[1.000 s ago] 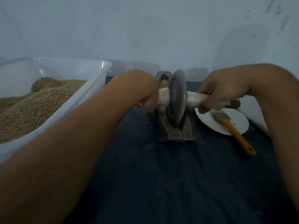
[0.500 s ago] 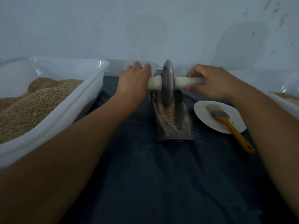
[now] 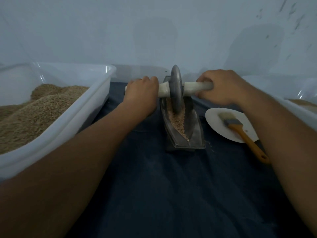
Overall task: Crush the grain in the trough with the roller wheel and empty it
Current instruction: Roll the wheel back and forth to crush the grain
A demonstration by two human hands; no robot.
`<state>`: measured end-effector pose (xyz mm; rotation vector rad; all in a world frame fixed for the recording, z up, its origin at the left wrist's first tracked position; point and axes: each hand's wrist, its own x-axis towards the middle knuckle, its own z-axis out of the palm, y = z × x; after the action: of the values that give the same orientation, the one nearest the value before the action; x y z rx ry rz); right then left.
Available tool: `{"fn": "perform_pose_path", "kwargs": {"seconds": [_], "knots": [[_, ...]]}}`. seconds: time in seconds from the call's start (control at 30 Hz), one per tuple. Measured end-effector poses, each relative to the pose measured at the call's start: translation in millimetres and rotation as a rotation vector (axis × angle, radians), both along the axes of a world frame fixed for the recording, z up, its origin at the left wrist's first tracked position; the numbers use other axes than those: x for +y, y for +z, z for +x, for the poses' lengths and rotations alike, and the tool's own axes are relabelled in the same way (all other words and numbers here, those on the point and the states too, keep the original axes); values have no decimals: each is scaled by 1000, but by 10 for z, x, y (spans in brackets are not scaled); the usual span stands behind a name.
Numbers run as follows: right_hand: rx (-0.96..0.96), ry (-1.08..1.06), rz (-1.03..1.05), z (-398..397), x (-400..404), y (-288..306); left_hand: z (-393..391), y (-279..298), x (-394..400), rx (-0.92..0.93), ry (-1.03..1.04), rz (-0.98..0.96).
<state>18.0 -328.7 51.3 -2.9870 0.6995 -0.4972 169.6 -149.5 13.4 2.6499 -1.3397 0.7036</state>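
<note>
A dark metal boat-shaped trough (image 3: 193, 134) sits on the dark cloth in the middle, with crushed brown grain (image 3: 176, 122) lying along its groove. A grey disc roller wheel (image 3: 176, 90) stands upright in the far half of the trough, on a pale wooden axle. My left hand (image 3: 141, 93) grips the left end of the axle. My right hand (image 3: 221, 86) grips the right end. The far tip of the trough is hidden behind the wheel.
A large white plastic tub (image 3: 96, 103) heaped with grain stands at the left. A white plate (image 3: 216, 121) with an orange-handled brush (image 3: 240, 131) lies right of the trough. Another white tub (image 3: 298, 110) sits at the far right. A pale wall rises close behind.
The wheel rolled from the near end of the trough to the far half, both hands pushing it away from me. The grain in the groove came into view.
</note>
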Motion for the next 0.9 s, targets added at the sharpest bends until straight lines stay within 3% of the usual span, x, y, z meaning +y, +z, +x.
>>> {"fn": "perform_pose_path", "kwargs": {"seconds": [0.27, 0.43, 0.57, 0.73, 0.9], "knots": [[343, 7, 183, -240, 220, 375, -303, 369, 69, 221, 111, 330], [513, 9, 172, -339, 332, 496, -539, 554, 66, 174, 103, 543], [502, 18, 209, -350, 308, 491, -523, 557, 73, 172, 74, 511], [374, 64, 315, -310, 135, 359, -345, 394, 46, 172, 57, 313], [228, 103, 169, -202, -22, 203, -123, 184, 12, 153, -12, 99]]}}
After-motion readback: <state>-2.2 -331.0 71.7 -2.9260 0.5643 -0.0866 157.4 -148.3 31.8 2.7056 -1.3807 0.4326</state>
